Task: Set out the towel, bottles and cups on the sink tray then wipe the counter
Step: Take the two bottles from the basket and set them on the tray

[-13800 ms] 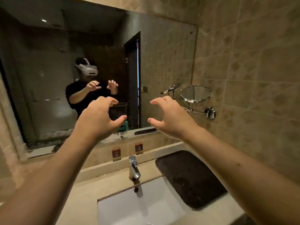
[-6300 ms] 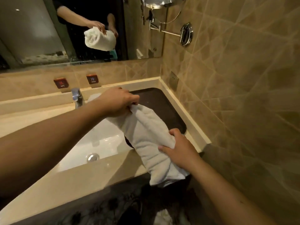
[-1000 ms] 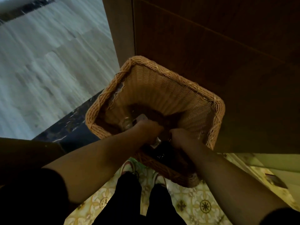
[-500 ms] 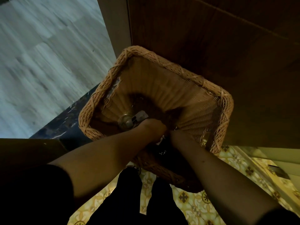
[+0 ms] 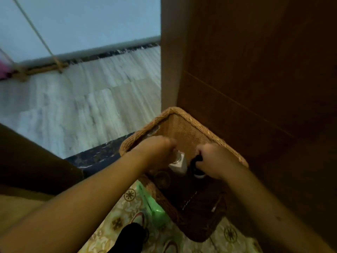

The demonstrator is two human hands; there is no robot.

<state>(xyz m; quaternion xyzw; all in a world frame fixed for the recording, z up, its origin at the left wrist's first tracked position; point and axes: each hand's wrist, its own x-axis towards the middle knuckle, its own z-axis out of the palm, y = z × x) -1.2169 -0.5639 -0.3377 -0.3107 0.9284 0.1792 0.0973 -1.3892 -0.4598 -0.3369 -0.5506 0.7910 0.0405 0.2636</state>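
Observation:
A square wicker basket [image 5: 184,125] stands on the floor against a dark wooden door. Both my hands are at its rim. My left hand [image 5: 155,148] is shut on the top of a white bottle [image 5: 179,164], which hangs below the fist. My right hand [image 5: 213,159] is shut on the top of a dark bottle [image 5: 196,162] with a pale band near its base. A round glass cup [image 5: 161,178] lies deeper in the shaded basket. The towel, tray and sink are out of view.
The wooden door [image 5: 255,79] fills the right side. Pale marble floor [image 5: 82,110] lies beyond a dark threshold strip [image 5: 94,157]. A green object [image 5: 155,209] rests on the patterned tiles beside the basket, near my foot [image 5: 131,234].
Both hands have risen from the bottom of the basket to its rim, each lifting a bottle. The view has tilted up, so the basket sits lower in the frame.

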